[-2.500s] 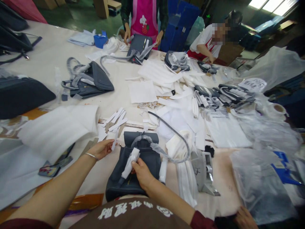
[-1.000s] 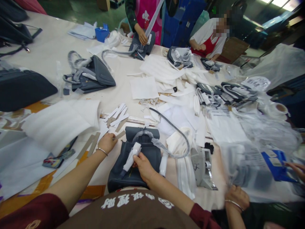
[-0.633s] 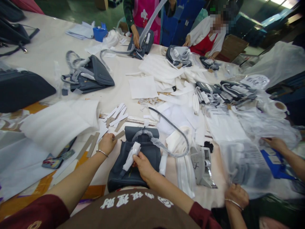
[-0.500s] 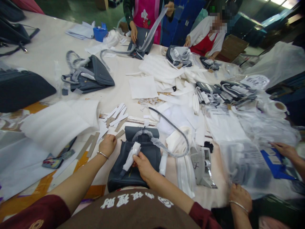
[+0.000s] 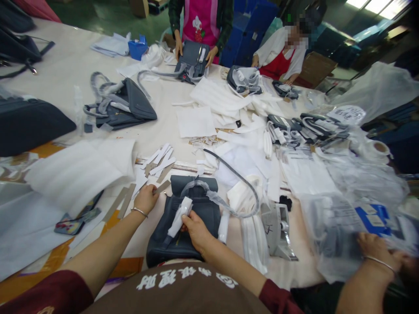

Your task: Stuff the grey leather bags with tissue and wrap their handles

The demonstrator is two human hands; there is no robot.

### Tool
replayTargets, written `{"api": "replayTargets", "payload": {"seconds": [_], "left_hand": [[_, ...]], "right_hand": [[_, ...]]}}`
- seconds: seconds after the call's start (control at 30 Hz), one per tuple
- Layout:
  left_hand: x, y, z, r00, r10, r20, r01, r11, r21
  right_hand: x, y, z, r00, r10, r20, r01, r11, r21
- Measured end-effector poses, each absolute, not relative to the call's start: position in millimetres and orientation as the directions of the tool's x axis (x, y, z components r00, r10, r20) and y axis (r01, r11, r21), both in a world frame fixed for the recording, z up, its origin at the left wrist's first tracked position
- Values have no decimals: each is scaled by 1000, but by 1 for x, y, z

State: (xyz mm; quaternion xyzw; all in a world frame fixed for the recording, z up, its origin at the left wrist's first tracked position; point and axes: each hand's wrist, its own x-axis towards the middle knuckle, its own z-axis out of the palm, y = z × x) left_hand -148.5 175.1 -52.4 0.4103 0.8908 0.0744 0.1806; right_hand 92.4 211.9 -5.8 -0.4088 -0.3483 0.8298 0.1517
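Handling: right hand (image 5: 196,231), fingers closed around a white foam sleeve (image 5: 178,222).
Item location: dark slate-grey leather handbag (image 5: 199,213) lying flat at the near table edge, just beyond the person's brown printed apron (image 5: 180,288).
Item fitting: curved handle in clear plastic wrap (image 5: 196,185), arching over the bag's top flap.
Left hand: (image 5: 146,199) resting beside the bag, fingers at the end of a narrow grey card strip (image 5: 157,187); whether pinched, cannot tell.
Beside bag, right: white foam-tipped tube (image 5: 223,229), grey moulded insert (image 5: 278,231), long dark-grey curved strap (image 5: 232,174).
Beside bag, left: white ribbed foam sheet (image 5: 78,170), loose white paper strips (image 5: 160,159).
Surroundings: cream-covered work table (image 5: 98,100); clear plastic bags (image 5: 330,257) at right, under a co-worker's bangled hand (image 5: 376,250).
Far side: another person's hands (image 5: 193,56) on a grey handbag (image 5: 193,56).
Latest change: own hands barely shifted; the co-worker's hand has come down onto the plastic.
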Motion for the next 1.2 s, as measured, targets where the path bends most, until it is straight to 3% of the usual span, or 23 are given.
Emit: {"api": "replayTargets", "payload": {"seconds": [0.53, 0.7, 0.87, 1.0, 1.1, 1.2], "left_hand": [[-134, 161, -51, -546, 822, -161, 796, 569, 207], [-147, 154, -60, -514, 842, -163, 792, 539, 288], [-162, 150, -46, -536, 801, -268, 597, 583, 551], [-151, 142, -13, -567, 645, -512, 116, 679, 725], [-133, 135, 11, -442, 670, -596, -175, 587, 790], [-122, 129, 24, -263, 729, -632, -43, 646, 762]], "right_hand": [[92, 213, -3, -627, 530, -571, 48, -706, -707], [93, 212, -5, -625, 534, -569, 38, -708, -706], [92, 212, -8, -611, 534, -584, 51, -710, -702], [92, 212, -8, -623, 533, -573, 44, -707, -706], [93, 212, -10, -622, 526, -581, 48, -714, -698], [94, 212, -10, -614, 527, -587, 36, -725, -688]]}}
